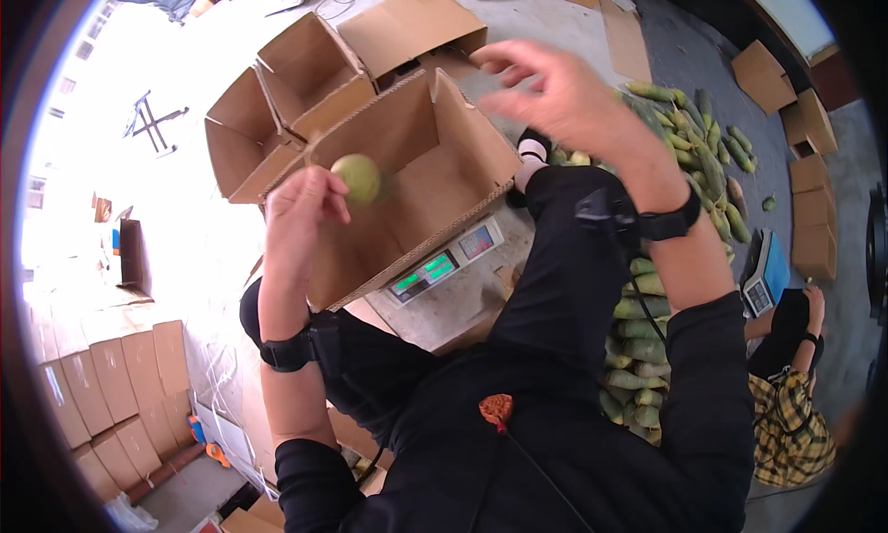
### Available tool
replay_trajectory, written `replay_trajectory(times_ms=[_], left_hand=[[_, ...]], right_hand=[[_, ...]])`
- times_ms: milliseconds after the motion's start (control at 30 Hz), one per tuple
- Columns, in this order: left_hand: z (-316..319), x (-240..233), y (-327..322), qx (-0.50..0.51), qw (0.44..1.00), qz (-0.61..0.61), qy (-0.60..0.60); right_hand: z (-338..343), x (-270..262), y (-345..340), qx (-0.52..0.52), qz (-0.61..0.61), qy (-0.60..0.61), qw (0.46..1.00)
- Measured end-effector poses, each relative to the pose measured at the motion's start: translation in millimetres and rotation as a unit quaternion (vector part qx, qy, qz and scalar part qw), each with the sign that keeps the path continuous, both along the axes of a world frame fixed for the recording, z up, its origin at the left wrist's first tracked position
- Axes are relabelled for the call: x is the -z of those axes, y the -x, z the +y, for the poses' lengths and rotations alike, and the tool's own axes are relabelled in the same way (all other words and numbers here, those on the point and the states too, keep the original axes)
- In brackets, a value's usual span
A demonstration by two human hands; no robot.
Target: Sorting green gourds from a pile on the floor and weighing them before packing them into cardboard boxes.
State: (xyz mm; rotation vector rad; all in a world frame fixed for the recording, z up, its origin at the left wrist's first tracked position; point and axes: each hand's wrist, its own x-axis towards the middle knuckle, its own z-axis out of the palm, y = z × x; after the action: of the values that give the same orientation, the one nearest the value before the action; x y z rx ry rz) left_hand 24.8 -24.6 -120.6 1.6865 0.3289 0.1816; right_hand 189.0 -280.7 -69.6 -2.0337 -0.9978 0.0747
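An open cardboard box [416, 186] stands before me on a digital scale [444, 259] whose green display is lit. My left hand [309, 193] is over the box's left edge, its fingers closed at the near end of a green radish [361, 179], seen nearly end-on and blurred. Above the box's right corner, my right hand [534, 82] is raised with its fingers apart and nothing in them, blurred too. The inside of the box shows bare cardboard walls and floor, partly behind the radish and my left hand.
More open boxes [312, 68] adjoin the far side. A large heap of green radishes [701, 144] lies at the right, with rows of them [642, 339] beside my leg. Stacked cartons [118, 373] stand lower left. A person in a checked shirt [791, 422] sits at the far right near another scale [757, 293].
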Motion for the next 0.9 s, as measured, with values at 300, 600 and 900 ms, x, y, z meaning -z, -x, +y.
replay_trajectory(times_ms=[300, 600, 900], left_hand=[[66, 112, 19, 0.1, 0.891, 0.385, -0.218], [23, 115, 2, 0.257, 0.872, 0.384, -0.163], [33, 109, 11, 0.276, 0.89, 0.339, -0.134]], right_hand=[[-181, 132, 0, 0.255, 0.14, 0.023, 0.956], [-260, 363, 158, 0.211, 0.278, 0.308, 0.885], [-243, 338, 174, 0.226, 0.291, 0.448, 0.815]])
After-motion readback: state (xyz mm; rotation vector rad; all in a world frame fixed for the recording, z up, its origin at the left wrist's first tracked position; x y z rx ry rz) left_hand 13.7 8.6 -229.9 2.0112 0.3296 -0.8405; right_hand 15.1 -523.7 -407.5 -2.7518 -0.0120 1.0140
